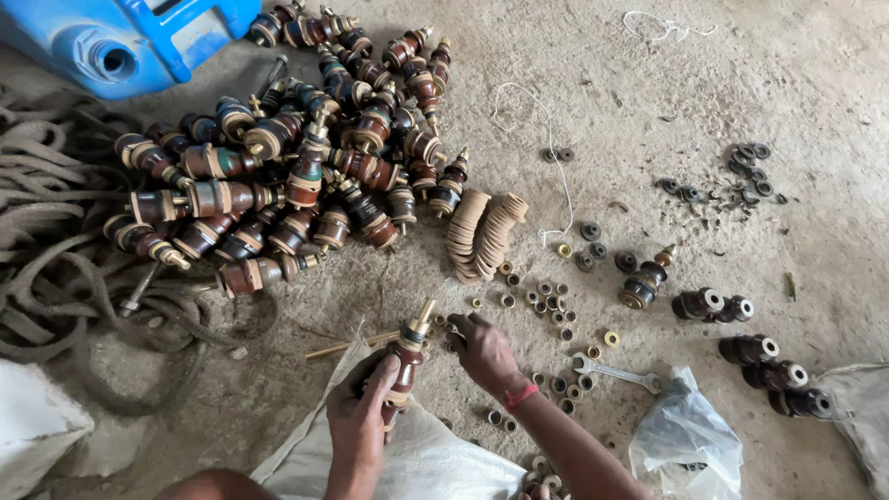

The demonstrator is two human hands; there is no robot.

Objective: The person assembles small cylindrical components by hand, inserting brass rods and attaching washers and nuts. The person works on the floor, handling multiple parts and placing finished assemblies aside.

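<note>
On the dusty floor (648, 102), the left hand (363, 417) gripped a brown insulator (406, 363) upright, while the right hand (483, 352), fingers curled, picked among small brass rings (546, 298) just beyond it. A slipping grip could have tipped the insulator and scattered them.

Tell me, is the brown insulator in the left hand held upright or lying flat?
Upright, slightly tilted. The left hand grips the brown insulator around its lower body, and its brass stud points up and away from the floor.
</note>
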